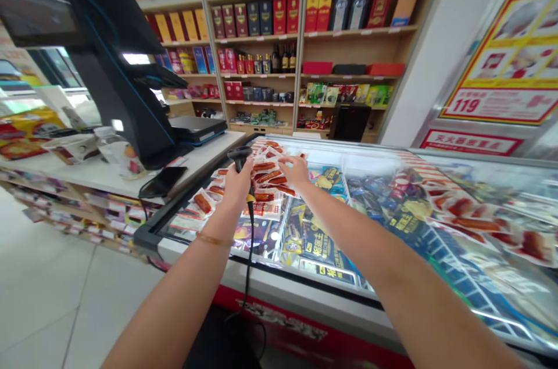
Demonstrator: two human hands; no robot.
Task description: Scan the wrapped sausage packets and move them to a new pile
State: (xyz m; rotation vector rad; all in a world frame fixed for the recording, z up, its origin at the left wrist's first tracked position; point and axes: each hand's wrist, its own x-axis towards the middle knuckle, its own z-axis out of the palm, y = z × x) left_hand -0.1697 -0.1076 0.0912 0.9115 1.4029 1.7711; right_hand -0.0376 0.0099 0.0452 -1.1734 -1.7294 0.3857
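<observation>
My left hand [239, 182] is wrapped round a black corded barcode scanner [240, 153], its head pointing away from me over the freezer. The scanner's cable [251, 241] hangs down across the freezer's front edge. Close by on the right, my right hand [294, 171] has its fingertips pinched at the edge of a clear sausage packet [271, 154]. Under and around both hands, several vacuum-packed reddish-brown sausages [267, 176] lie spread on the glass top. A separate sausage packet [203, 203] rests left of the scanner.
The chest freezer [305, 269] holds bagged frozen goods in wire baskets. More sausage packets [479, 222] lie on its right side. At left, a counter [209, 154] carries a checkout terminal [117, 67], a phone [163, 181] and cups. Shelves [257, 43] of boxed goods stand behind.
</observation>
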